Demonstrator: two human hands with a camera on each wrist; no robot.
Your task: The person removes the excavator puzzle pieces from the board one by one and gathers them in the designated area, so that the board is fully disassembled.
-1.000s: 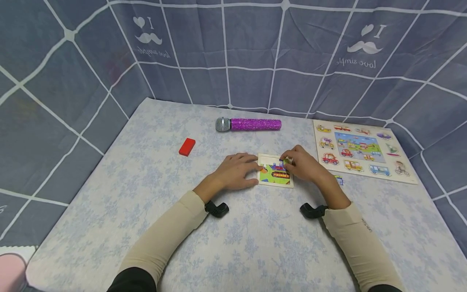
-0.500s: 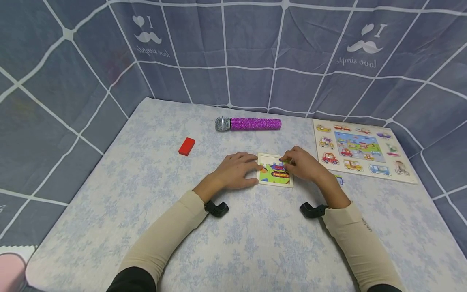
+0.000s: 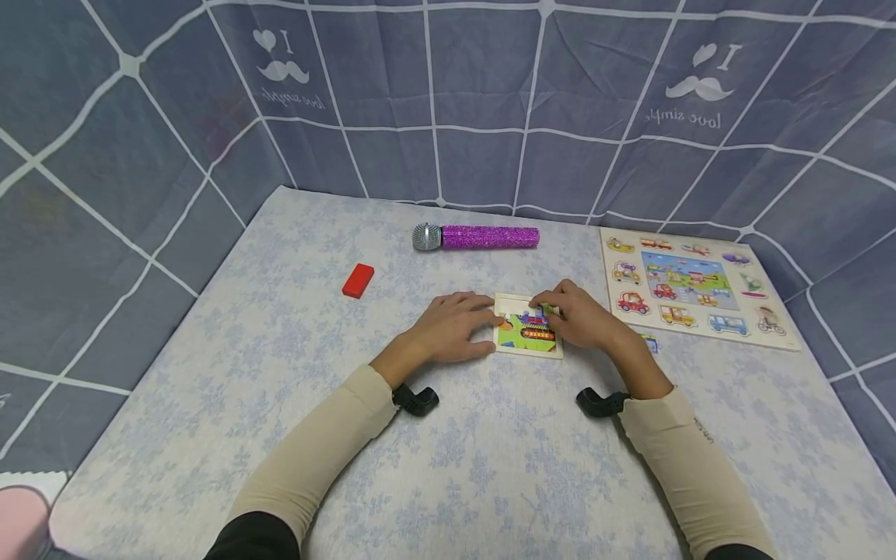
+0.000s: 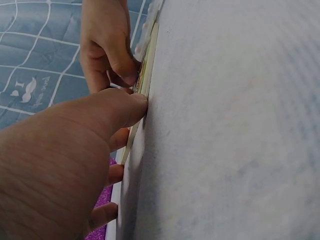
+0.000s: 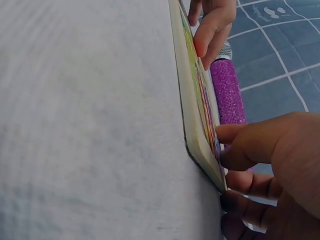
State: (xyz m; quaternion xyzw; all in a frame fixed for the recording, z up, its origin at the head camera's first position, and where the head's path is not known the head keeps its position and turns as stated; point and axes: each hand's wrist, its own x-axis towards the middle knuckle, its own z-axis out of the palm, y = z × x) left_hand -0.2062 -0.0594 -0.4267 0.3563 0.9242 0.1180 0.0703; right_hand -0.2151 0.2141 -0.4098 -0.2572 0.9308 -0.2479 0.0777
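A small framed jigsaw puzzle (image 3: 528,344) with a bright vehicle picture lies flat on the table; the upper left of its tray shows bare wood. My left hand (image 3: 451,330) rests along its left side, thumb at the lower corner and fingers spread on the edge. From the other side my right hand (image 3: 577,315) reaches over the upper right part. Its thumb and index finger pinch at a puzzle piece (image 3: 548,309), largely hidden by the fingers. The right wrist view shows these fingertips low on the puzzle (image 5: 202,105), near the frame's corner.
A purple glitter microphone (image 3: 490,237) lies behind the puzzle, and a red block (image 3: 358,281) sits to the left. At the back right is a large wooden vehicle puzzle board (image 3: 759,338). A small blue-edged piece (image 3: 651,344) lies beside my right wrist.
My right fingertips have shifted slightly left along the upper part of the small puzzle. The left hand stays at its left edge, and the other things keep their places.
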